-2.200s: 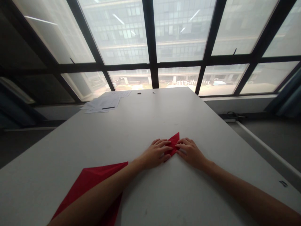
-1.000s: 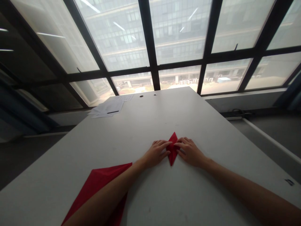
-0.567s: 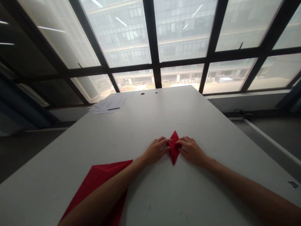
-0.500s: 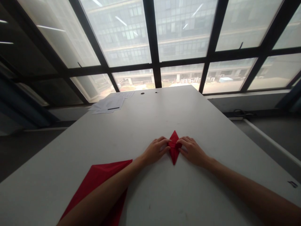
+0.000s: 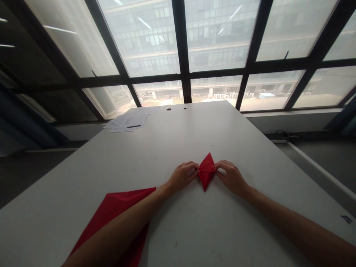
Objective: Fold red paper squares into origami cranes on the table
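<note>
A small red folded diamond-shaped piece [image 5: 207,177] lies on the white table [image 5: 178,230], its points toward and away from me, with a crease across its middle. My left hand [image 5: 183,177] pinches its left corner between thumb and fingers. At the right corner, my right hand [image 5: 229,177] holds it in a similar pinch. A larger red sheet [image 5: 111,207] lies at the lower left, partly hidden under my left forearm.
White papers [image 5: 130,119] with a dark pen [image 5: 134,126] on them lie at the table's far left. A small dark item [image 5: 346,218] sits near the right edge. Large windows stand beyond the table.
Both hands have shifted from the top of the small red piece to its side corners, fingertips now pinched. The piece has tilted slightly, its far tip moving right, and its middle is more exposed.
</note>
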`<state>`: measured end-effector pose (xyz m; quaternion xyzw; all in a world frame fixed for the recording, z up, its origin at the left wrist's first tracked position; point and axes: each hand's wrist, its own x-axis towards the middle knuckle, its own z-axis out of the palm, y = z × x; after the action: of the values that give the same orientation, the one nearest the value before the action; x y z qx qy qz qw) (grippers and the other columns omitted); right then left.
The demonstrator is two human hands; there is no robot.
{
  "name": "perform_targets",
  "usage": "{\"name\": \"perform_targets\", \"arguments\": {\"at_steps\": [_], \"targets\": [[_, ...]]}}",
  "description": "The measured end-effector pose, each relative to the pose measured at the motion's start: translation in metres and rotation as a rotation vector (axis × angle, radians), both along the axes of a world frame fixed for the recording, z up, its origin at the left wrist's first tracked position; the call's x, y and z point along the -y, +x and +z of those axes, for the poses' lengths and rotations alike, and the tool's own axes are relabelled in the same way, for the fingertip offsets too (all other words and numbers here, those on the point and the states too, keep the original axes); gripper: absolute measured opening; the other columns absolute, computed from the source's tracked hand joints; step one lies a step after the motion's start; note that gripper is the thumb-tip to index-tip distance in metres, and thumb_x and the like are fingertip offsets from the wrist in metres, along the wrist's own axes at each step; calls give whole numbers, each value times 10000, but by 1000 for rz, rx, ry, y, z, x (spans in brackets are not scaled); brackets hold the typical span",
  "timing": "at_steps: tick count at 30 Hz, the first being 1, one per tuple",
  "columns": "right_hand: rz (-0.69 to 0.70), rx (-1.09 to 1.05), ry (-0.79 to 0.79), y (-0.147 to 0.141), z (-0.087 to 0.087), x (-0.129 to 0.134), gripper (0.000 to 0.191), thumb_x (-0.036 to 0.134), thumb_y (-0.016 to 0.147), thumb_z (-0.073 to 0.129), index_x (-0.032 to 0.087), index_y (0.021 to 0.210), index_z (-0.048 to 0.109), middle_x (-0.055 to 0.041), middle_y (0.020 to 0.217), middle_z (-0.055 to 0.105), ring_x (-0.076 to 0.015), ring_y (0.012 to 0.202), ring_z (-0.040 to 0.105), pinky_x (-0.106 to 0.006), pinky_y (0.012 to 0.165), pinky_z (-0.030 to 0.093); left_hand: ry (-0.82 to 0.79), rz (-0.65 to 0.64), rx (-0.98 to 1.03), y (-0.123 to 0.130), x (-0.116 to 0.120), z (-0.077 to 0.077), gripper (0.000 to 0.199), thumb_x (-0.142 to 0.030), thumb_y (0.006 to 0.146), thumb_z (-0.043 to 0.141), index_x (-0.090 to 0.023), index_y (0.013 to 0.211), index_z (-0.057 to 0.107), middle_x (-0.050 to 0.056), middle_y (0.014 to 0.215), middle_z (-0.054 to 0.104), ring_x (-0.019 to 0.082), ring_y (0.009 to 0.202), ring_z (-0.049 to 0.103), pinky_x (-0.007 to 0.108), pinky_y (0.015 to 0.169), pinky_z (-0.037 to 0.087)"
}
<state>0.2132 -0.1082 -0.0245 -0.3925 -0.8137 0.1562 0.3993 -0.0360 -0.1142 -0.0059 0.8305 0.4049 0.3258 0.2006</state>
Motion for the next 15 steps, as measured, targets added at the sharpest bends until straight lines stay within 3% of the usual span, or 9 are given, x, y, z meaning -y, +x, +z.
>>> {"name": "perform_targets", "arguments": {"at_steps": [5, 15], "targets": [[-36, -1, -3, 1, -2, 0, 185, 48, 805, 595, 231, 824, 601, -22, 882, 678, -214, 863, 618, -340, 820, 460, 37, 63, -46, 0, -1, -1, 109, -218, 915, 595, -219, 980, 683, 24, 942, 721, 170, 870, 654, 270, 836, 479], [-26, 125, 30, 1, -2, 1, 207, 19, 783, 579, 220, 808, 620, -18, 841, 698, -207, 854, 621, -342, 839, 418, 104, 139, -81, -1, -5, -4, 168, -118, 857, 600, -227, 938, 698, 11, 930, 740, 185, 897, 665, 335, 928, 422]]}}
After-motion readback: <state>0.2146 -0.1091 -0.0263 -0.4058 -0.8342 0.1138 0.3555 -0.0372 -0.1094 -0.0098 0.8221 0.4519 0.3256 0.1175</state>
